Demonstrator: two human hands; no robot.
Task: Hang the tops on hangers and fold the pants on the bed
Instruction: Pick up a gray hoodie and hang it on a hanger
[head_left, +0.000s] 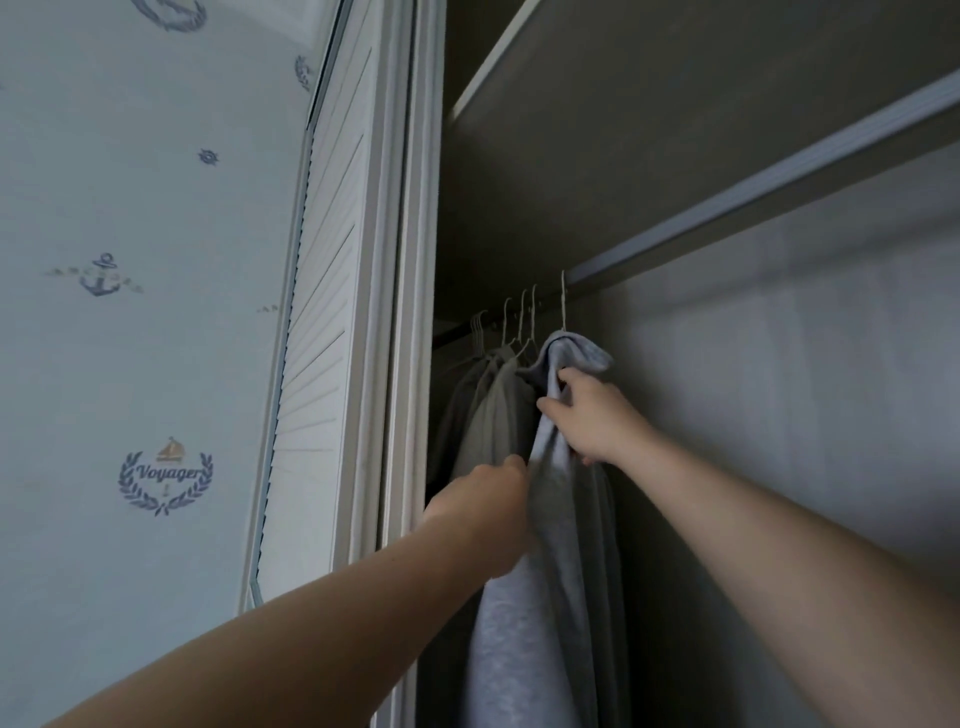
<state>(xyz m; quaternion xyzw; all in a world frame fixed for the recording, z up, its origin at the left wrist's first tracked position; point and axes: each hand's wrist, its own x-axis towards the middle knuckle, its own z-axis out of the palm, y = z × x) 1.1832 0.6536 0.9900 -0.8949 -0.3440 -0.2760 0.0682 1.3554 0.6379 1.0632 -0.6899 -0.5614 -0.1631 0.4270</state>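
A person reaches up with both bare arms into an open wardrobe, whose grey back panel fills the right side of the view beneath a deep shelf. To the left stands a pale blue wall papered with anchors and a "Voyager" crest, and beside it the wardrobe's white louvred door, pushed to the left edge of the opening.

A light grey top hangs full length from the rail under the shelf, at the left end of the wardrobe, just right of several darker grey garments and touching the nearest of them.

The left hand grips the top's left edge partway down, seen from the back, its fingers curled into the cloth and mostly hidden. The right hand holds the top higher up, near the shoulder, thumb and curled fingers pinching a fold of the fabric.

The top's thin white hanger hook rises from the collar to the rail; more white hangers crowd just left of it.
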